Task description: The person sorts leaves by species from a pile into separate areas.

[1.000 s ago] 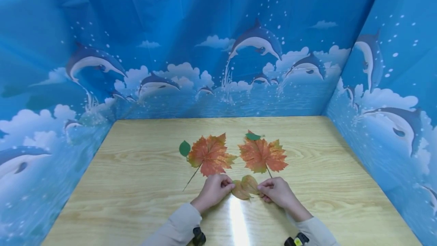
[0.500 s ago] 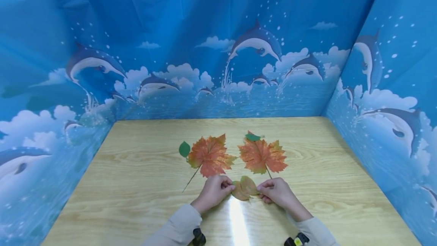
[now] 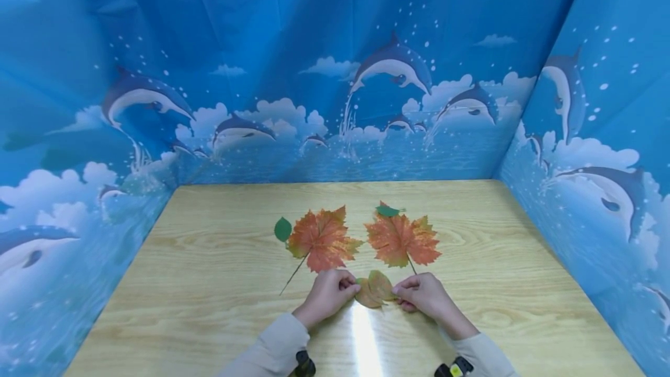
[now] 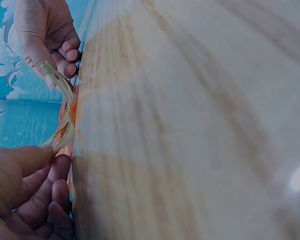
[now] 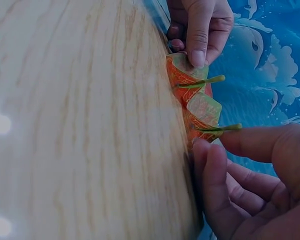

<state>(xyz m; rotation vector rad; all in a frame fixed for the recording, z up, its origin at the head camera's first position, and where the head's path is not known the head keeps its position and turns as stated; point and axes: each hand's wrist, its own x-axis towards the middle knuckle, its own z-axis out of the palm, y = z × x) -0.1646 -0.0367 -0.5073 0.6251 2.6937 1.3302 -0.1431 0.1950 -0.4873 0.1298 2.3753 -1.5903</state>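
Two small yellowish-brown leaves, a left leaf [image 3: 367, 294] and a right leaf [image 3: 380, 285], overlap in front of the person. The left hand [image 3: 327, 294] pinches the left leaf at its outer edge between thumb and forefinger. Opposite it, the right hand [image 3: 425, 295] pinches the right leaf near its outer end. From the right wrist view, the leaves show orange-red, veined faces, and two short green stems [image 5: 210, 80] stick out. The curved leaves [image 4: 67, 112] appear edge-on in the left wrist view, close to the tabletop. The thumb and fingertips hide parts of the leaf edges.
Two large orange-red maple-like leaves, one at left [image 3: 324, 237] and one at right [image 3: 403, 240], lie beyond the hands. A small green leaf [image 3: 283, 229] lies beside the left one; another green leaf [image 3: 387, 210] overlaps the right one. Dolphin-print sheeting [image 3: 314, 45] encloses the wooden table [image 3: 209, 272].
The right small leaf and the right fingertips have shifted very slightly to the left. The left hand keeps its place, and the large leaves lie as before.
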